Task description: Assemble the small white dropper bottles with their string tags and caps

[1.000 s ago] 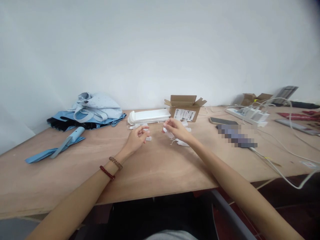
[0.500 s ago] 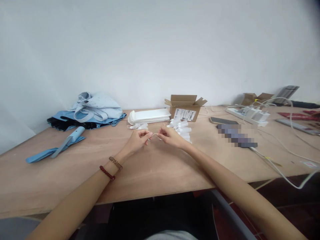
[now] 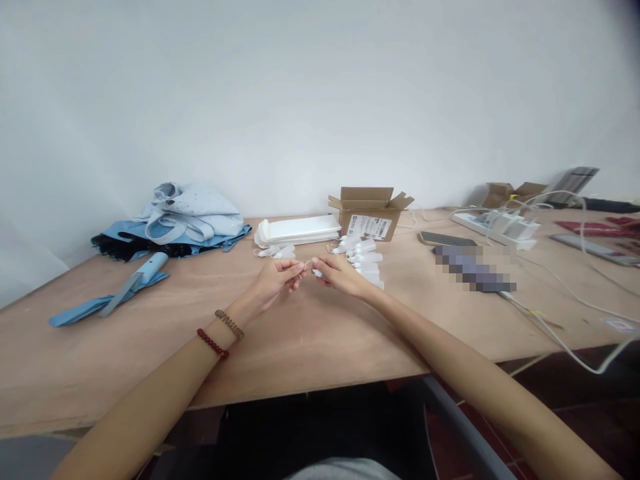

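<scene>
Between my two hands, above the wooden table, runs a thin pale string (image 3: 308, 265). My left hand (image 3: 279, 280) pinches its left end between thumb and fingers. The right end is pinched in my right hand (image 3: 338, 274), where a small white piece shows under the fingertips. Several white translucent small bottles (image 3: 366, 258) lie just beyond and right of my right hand. A few more white bottles (image 3: 284, 252) with string loops lie behind my left hand. Past them is a stack of flat white packets (image 3: 300, 230).
An open cardboard box (image 3: 371, 220) stands near the wall. Left are a pale blue bag (image 3: 200, 210) and a blue umbrella (image 3: 150, 269). Right lie a phone (image 3: 447, 239), a power strip (image 3: 495, 230), white cables and a dark blurred object (image 3: 473, 269) on the table (image 3: 280, 360).
My fingers have shifted slightly and the string now bends in a smaller arc between them. A white piece shows more clearly at my right fingertips.
</scene>
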### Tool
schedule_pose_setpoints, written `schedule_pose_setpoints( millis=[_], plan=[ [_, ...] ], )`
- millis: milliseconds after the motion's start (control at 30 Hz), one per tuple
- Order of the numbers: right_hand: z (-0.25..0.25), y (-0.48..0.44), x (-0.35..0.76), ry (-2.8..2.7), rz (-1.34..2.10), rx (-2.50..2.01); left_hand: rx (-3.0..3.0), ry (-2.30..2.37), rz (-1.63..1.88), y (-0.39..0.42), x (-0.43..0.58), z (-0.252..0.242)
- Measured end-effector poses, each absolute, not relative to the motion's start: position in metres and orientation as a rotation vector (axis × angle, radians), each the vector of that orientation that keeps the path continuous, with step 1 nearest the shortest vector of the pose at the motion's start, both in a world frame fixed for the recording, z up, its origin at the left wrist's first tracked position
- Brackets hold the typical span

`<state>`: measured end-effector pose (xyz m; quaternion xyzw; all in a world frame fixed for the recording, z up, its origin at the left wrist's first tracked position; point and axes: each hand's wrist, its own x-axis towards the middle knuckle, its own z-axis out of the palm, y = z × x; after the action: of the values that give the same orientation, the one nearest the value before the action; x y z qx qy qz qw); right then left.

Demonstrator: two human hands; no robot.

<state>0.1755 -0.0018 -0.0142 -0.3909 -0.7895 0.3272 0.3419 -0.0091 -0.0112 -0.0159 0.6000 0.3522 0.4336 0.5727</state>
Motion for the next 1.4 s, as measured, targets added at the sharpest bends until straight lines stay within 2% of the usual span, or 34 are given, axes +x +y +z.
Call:
schedule_pose_setpoints(
  millis=[300,833,1200,1400],
  plan=[
    [-0.016,-0.005,0.172,-2.067,0.885,-0.972,1.368,0.835,1.008,-0.010,-0.007,-0.020],
    [-0.011,-0.009,0.169,-2.100,0.728,-1.008,1.351,0.861,0.945,-0.010,-0.007,-0.021],
    [-0.021,-0.006,0.166,-2.081,0.586,-1.095,1.555,1.026,1.087,-0.011,0.002,-0.032],
    [-0.020,-0.008,0.162,-2.050,0.588,-1.072,1.470,0.992,1.072,-0.015,0.004,-0.031]
  ],
)
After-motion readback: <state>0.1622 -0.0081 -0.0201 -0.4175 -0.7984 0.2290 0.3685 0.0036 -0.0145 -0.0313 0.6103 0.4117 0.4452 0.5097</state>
